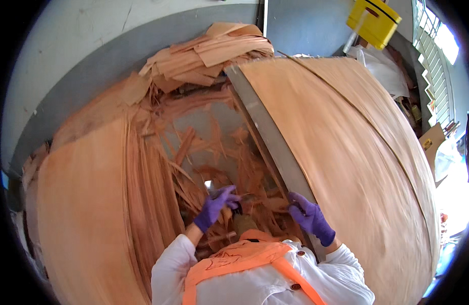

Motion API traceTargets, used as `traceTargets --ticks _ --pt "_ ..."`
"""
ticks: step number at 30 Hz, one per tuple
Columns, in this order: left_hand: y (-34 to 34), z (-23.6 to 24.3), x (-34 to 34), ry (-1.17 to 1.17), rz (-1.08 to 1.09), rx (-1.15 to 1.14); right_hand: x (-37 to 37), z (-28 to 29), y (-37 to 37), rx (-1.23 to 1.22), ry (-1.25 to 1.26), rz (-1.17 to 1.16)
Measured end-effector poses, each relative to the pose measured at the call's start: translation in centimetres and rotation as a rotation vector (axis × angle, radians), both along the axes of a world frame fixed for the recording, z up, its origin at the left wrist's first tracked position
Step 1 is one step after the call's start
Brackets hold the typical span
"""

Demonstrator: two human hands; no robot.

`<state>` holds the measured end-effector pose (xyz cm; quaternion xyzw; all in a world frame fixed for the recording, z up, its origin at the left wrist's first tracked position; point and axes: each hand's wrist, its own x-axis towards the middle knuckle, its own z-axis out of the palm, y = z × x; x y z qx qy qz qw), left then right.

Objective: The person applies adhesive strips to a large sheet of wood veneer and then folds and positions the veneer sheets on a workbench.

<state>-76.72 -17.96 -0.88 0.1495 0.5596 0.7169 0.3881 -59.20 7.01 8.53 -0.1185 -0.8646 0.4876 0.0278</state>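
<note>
My left hand [216,207], in a purple glove, is closed above the littered gap between two stacks of wood veneer. A small tool with a shiny flat metal tip [209,186] sticks up from it; its handle is hidden by the glove. My right hand [313,218], gloved the same way, is at the grey edge strip [275,132] of the right-hand table, its fingers apart and slightly bent. A large veneer sheet [336,147] lies on that table. To the left stands a stack of veneer sheets [87,203] with ragged edges.
Torn veneer strips [186,145] cover the floor between the stacks. A heap of veneer offcuts [209,56] lies against the far wall. One long thin strip [366,109] crosses the right sheet. At the back right hangs a yellow box [374,23], near white plastic bags [384,68].
</note>
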Motion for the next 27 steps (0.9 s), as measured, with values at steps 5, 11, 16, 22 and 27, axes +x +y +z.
traceTargets --ticks 5,11,16,22,27 --pt "-9.4 -2.3 -13.9 -0.122 0.251 -0.313 -17.7 0.3 3.5 0.092 0.079 0.051" --pt "-15.9 -6.4 -20.8 -0.345 0.479 -0.381 -35.7 0.9 5.5 0.177 0.227 0.212" --pt "-18.7 -15.8 -31.5 -0.444 0.548 -0.394 -47.0 0.0 8.6 0.302 0.164 0.036" --pt "-14.0 -14.5 -62.6 -0.236 0.377 -0.674 -56.7 -2.3 14.9 -0.072 0.111 -0.642" --pt "1.9 -3.8 -83.4 0.225 -0.017 -0.595 -60.3 0.0 17.0 -0.243 0.106 -0.991"
